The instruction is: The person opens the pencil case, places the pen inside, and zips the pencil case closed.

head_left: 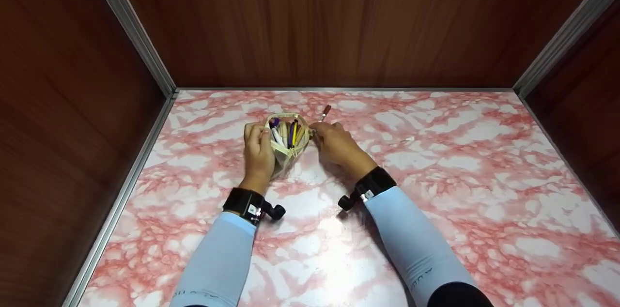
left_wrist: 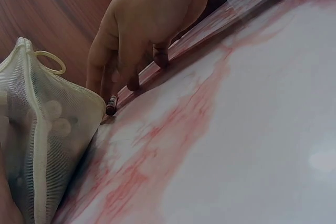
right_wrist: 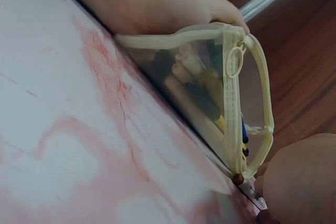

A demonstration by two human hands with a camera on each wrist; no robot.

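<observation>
A cream mesh pencil case [head_left: 285,156] with a zip stands with its mouth open, and several pens and markers [head_left: 290,133] show inside. My left hand [head_left: 258,151] holds its left side, thumb at the rim. Just right of the case, my right hand [head_left: 336,145] reaches down and pinches a slim pen [head_left: 325,112] with a reddish-brown end. Most of the pen's barrel is hidden by the fingers. In the left wrist view, the pen's dark end [left_wrist: 111,105] pokes out below the right fingertips, close beside the case.
The table [head_left: 465,191] has a red-and-white marbled top. Brown wood-look panels [head_left: 339,21] rise at the back and both sides, with metal strips along the edges. A small ring pull [right_wrist: 235,62] hangs from the case's zip.
</observation>
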